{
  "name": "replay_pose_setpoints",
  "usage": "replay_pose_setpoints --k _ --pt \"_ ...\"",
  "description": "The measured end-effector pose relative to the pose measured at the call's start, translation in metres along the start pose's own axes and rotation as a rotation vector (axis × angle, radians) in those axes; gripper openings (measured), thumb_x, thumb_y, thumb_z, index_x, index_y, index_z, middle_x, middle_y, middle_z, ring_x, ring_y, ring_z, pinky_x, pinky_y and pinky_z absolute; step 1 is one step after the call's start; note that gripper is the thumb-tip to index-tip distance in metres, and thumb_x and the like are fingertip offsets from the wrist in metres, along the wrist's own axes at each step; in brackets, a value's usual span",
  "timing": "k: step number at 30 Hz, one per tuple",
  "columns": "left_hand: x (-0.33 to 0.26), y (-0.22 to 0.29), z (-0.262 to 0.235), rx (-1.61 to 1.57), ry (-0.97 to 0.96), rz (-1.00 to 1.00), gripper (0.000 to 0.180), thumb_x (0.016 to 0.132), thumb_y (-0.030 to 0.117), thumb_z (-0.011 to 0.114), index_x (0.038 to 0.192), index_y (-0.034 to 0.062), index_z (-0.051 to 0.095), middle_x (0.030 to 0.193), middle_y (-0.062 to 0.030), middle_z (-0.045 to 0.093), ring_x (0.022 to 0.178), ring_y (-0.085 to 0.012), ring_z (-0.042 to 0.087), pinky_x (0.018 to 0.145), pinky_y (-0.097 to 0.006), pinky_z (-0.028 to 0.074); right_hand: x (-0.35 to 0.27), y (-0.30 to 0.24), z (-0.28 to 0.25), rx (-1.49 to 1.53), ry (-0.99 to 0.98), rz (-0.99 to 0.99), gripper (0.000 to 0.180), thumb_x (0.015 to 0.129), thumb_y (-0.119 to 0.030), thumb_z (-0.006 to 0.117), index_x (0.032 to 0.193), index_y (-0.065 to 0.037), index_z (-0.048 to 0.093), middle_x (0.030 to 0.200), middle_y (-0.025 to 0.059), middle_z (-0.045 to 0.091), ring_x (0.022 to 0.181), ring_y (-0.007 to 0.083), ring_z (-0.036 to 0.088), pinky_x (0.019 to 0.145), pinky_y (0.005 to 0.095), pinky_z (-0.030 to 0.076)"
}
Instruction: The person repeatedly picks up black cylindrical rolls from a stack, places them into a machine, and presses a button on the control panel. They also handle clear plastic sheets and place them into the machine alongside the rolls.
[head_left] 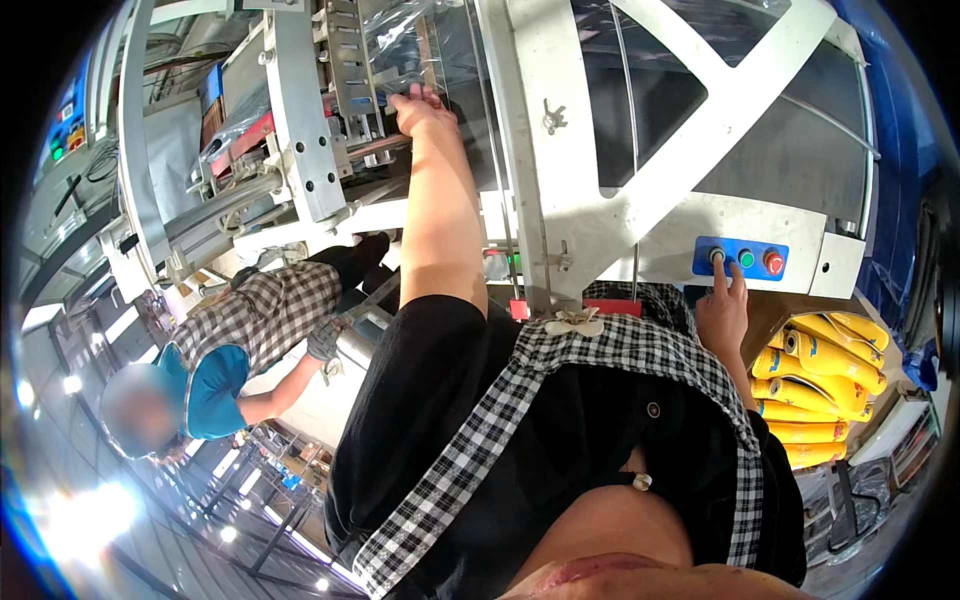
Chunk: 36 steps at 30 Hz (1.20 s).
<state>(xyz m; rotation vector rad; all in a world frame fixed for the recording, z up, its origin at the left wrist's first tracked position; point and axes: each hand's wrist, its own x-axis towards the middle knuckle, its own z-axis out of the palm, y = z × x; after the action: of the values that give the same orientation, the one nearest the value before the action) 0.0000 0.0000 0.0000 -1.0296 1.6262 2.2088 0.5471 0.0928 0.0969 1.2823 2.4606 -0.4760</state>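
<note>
My left arm reaches forward into the white-framed machine (522, 150). At its end my left hand (425, 108) is open, fingers apart and slightly bent, next to clear plastic film (405, 45); whether it touches the film I cannot tell. My right hand (722, 312) is at the blue control panel (705, 268) on the machine's front. One outstretched finger rests at the leftmost button (716, 257). Another finger is stretched out just below the green button (746, 259). A red knob (773, 262) sits at the panel's right. The right hand holds nothing.
Yellow printed film rolls (815, 375) fill a cardboard box (770, 305) beside my right forearm. At left, a co-worker in a checked apron (265, 315) leans in, one gloved hand (325, 340) near the machine. Metal rails and rods (300, 110) stand left of my arm.
</note>
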Motion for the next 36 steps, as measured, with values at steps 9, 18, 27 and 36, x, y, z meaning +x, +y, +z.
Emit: replay_pose_setpoints --k 9,18,27,36 --pt "-0.015 0.013 0.016 0.345 0.009 -0.099 0.055 0.079 0.061 0.064 0.083 0.0062 0.055 0.059 -0.0018 0.044 0.044 -0.0146 0.037 0.039 -0.027 0.029 -0.002 -0.002 -0.003 0.010 0.042 -0.041 0.072 0.076 -0.004 0.056 0.143 -0.013 0.033 0.136 0.0218 0.040 0.120 0.0390 0.046 0.092 0.0429 0.046" --pt "0.038 0.013 0.011 0.466 -0.073 -0.211 0.039 0.088 0.047 0.061 0.068 0.0138 0.055 0.055 0.0002 0.046 0.040 -0.0110 0.035 0.034 -0.024 0.025 -0.002 -0.006 -0.006 0.020 0.055 -0.030 0.070 0.076 -0.003 0.056 0.142 -0.012 0.036 0.134 0.0228 0.041 0.120 0.0404 0.046 0.093 0.0438 0.046" --pt "0.033 0.004 0.003 -0.055 -0.041 -0.052 0.026 0.099 0.031 0.041 0.085 0.0099 0.048 0.066 -0.0010 0.054 0.049 -0.0113 0.048 0.039 -0.022 0.036 0.001 -0.002 -0.003 -0.006 0.073 -0.060 0.067 0.078 -0.003 0.056 0.142 -0.013 0.036 0.133 0.0207 0.042 0.120 0.0386 0.046 0.091 0.0429 0.047" --pt "0.005 0.029 0.007 -0.389 0.129 0.002 0.035 0.096 0.038 0.043 0.082 0.0085 0.054 0.069 -0.0027 0.058 0.053 -0.0128 0.051 0.046 -0.020 0.043 -0.001 -0.002 -0.002 0.025 0.047 -0.043 0.069 0.077 -0.005 0.057 0.142 -0.013 0.036 0.136 0.0199 0.040 0.118 0.0387 0.047 0.090 0.0428 0.047"
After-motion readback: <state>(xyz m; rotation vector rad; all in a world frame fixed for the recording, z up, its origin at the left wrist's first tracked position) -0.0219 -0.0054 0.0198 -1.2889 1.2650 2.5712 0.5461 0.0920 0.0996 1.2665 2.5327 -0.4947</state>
